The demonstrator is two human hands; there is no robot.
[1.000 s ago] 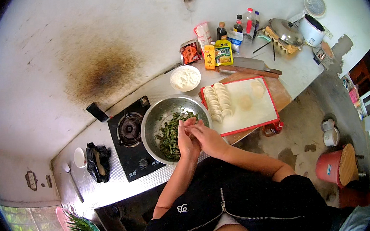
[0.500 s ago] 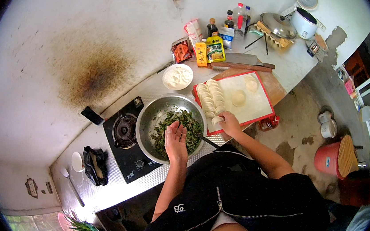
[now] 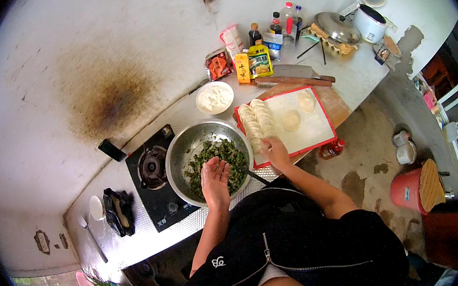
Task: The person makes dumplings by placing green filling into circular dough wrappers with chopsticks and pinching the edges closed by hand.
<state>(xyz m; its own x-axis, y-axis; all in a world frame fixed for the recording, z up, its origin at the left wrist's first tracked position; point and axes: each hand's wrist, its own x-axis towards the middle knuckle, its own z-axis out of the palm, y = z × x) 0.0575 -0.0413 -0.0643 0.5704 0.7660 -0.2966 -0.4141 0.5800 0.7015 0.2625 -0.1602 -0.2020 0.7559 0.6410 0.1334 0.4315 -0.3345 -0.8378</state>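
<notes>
My left hand [image 3: 216, 184] hangs palm up over the near side of a steel bowl [image 3: 171, 143], empty, its fingers stretched out. Chopped green filling [image 3: 197, 160] lies in that bowl, with a dark handle leaning over the rim. My right hand [image 3: 277, 155] is at the near left edge of a red-rimmed board [image 3: 308, 126], fingers pinched on a dumpling at the near end of the rows. The fingers partly hide that dumpling and are slightly blurred. Two rows of pale folded dumplings [image 3: 256, 119] overlap along the board's left side. Round dough wrappers [image 3: 291, 120] lie flat to their right.
A bowl of white flour [image 3: 215, 98] stands behind the steel bowl. To the left is a black gas stove [image 3: 155, 175]. A cleaver [image 3: 294, 71], a rolling pin [image 3: 296, 81], seasoning packets [image 3: 259, 60] and several bottles stand behind the board. A lidded pan [image 3: 335, 28] is farther right.
My right fingers have closed in over the dumpling at the row's end, hiding more of it. My left hand keeps its open palm-up pose. The whole view has shifted slightly.
</notes>
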